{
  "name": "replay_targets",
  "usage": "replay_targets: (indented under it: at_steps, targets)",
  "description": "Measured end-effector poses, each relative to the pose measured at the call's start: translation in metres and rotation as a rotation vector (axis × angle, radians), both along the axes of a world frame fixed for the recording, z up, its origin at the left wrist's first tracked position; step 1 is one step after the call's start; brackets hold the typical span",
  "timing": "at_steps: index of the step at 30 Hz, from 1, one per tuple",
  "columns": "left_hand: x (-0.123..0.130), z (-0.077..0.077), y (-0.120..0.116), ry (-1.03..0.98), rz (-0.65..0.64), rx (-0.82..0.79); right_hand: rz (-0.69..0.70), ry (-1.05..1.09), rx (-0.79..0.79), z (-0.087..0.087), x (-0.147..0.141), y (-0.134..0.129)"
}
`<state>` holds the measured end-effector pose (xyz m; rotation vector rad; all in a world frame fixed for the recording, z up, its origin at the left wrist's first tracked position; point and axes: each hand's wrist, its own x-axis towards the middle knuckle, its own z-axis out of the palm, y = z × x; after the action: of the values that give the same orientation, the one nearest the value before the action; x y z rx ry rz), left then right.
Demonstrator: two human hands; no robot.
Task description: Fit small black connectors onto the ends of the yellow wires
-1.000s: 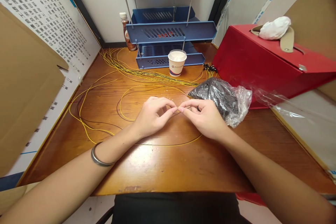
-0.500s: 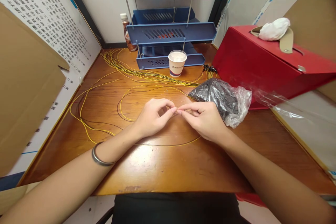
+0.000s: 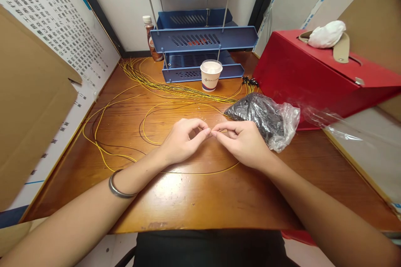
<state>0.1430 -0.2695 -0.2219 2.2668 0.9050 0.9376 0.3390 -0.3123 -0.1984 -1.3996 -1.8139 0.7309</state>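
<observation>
While both forearms are stretched over the wooden table (image 3: pixel 250 204) in the head view, the two hands are held close together near its middle. A thin wire (image 3: pixel 211 133) is pinched at the meeting fingertips: by the left hand (image 3: pixel 184 139) it is gripped between thumb and forefinger, and by the right hand (image 3: pixel 242 139) in the same manner just beside. How far the strand is run on under the right palm cannot be told, as it is mostly hidden by the fingers. A metal bangle (image 3: pixel 122 194) is worn on the left wrist.

Around the hands, loose yellow and brown wires (image 3: pixel 200 173) are spread in wide loops. Just beyond the right hand, a clear plastic bag (image 3: pixel 261 117) is filled with dark contents. Farther back, a bundle of wires (image 3: pixel 188 91) is laid across the table, its right end tipped with black pieces (image 3: pixel 249 82). A paper cup (image 3: pixel 210 77) is stood before a blue rack (image 3: pixel 205 48).
</observation>
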Motion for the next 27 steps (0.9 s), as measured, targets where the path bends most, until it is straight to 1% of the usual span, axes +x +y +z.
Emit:
replay_targets:
  at_steps: [5, 9, 13, 22, 25, 27]
  targets:
    - [0.0006, 0.0005, 0.0000, -0.011, 0.031, 0.012, -0.039, 0.017, -0.079, 0.0023, 0.0007, 0.0011]
    - [-0.0001, 0.0018, -0.0007, -0.034, 0.058, 0.034, -0.054, 0.040, -0.103, 0.0018, 0.0014, 0.0020]
    - [-0.0013, 0.0010, -0.0014, -0.017, 0.055, 0.124, -0.054, 0.057, -0.111, 0.0011, 0.0020, 0.0026]
    - [-0.0022, 0.0018, -0.0011, 0.057, -0.029, 0.332, -0.039, 0.122, -0.168, 0.0033, 0.0026, 0.0046]
    - [-0.0027, 0.0017, -0.0008, 0.067, -0.033, 0.394, -0.034, 0.139, -0.194, 0.0029, 0.0028, 0.0048]
    - [-0.0029, 0.0016, -0.0004, 0.071, -0.023, 0.408, -0.029, 0.141, -0.204, 0.0024, 0.0031, 0.0049]
